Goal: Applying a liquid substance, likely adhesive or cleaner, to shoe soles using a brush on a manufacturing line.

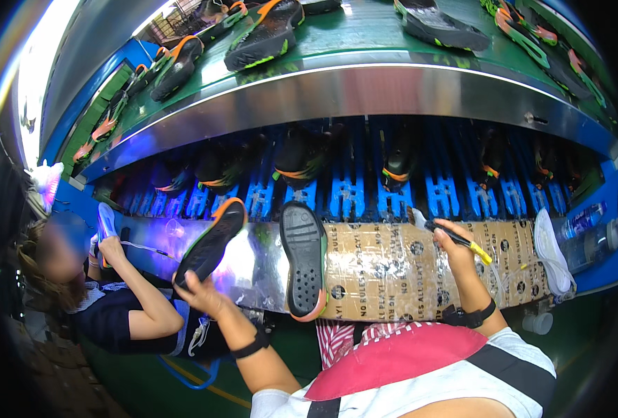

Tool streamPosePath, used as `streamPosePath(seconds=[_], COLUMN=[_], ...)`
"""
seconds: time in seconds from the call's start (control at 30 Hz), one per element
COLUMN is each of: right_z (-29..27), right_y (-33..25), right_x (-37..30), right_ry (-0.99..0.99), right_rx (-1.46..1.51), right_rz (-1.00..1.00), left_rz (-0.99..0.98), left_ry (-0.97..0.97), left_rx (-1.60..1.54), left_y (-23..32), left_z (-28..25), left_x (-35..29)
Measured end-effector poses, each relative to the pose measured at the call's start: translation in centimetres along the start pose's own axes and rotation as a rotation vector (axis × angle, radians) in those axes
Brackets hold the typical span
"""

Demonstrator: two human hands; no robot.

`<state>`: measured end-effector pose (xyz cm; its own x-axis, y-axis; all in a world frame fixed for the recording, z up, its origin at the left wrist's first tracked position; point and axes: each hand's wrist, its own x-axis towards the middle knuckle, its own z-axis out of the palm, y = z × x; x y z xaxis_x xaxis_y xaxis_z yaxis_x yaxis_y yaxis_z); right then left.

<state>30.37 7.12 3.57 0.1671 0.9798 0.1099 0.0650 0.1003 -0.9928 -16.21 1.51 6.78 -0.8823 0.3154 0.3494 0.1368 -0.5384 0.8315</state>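
My left hand grips the heel end of a black shoe sole with an orange and green rim, holding it tilted over the worktop. Beside it, a second black sole lies on the bench, its hole-dotted pink-edged end toward me. My right hand is closed round a brush with a black and yellow handle, its pale tip pointing up and left. A thin clear tube runs near the handle's lower end. The brush is apart from both soles.
The worktop is partly covered with printed brown tape. Beyond it, blue racks carry dark shoes under a green conveyor with more soles. A co-worker works at left. A white shoe-shaped piece and a bottle are at right.
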Motion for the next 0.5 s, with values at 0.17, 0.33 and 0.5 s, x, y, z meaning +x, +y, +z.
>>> streamPosePath(seconds=[0.17,0.33,0.5], right_z=[1.6,3.9,5.5], right_y=[0.0,-0.8,-1.3], right_x=[1.6,3.1,4.4], right_ry=[-0.012,-0.040,-0.018], right_rx=[-0.020,-0.031,-0.037], right_rz=[0.067,0.048,0.016], left_rz=[0.228,0.353,0.479], left_ry=[0.029,0.007,0.009], left_rx=[-0.217,-0.331,-0.255], left_y=[7.5,11.7,8.6], left_z=[-0.4,3.7,10.3], left_x=[3.0,9.5,23.0])
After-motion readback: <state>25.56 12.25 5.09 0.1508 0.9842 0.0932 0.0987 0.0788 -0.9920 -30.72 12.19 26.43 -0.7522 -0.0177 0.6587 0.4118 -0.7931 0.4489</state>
